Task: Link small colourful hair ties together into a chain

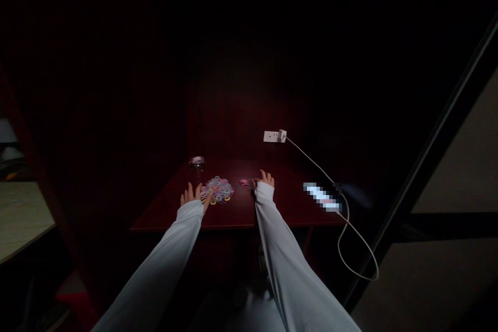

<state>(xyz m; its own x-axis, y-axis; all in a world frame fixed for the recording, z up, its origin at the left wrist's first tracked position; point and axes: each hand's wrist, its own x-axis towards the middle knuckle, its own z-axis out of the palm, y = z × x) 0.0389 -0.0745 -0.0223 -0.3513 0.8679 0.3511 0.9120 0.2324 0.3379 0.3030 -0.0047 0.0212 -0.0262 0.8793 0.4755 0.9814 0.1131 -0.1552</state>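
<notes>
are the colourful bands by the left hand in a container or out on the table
Out: the bands lie in a loose heap on the table, beside the left hand.

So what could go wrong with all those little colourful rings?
The left hand is right at the big pile, so a bump might scatter loose rings across the table. The small pink pile lies close by, so the two could get mixed. And the white cable droops past the table's edge, so it might get snagged.
</notes>
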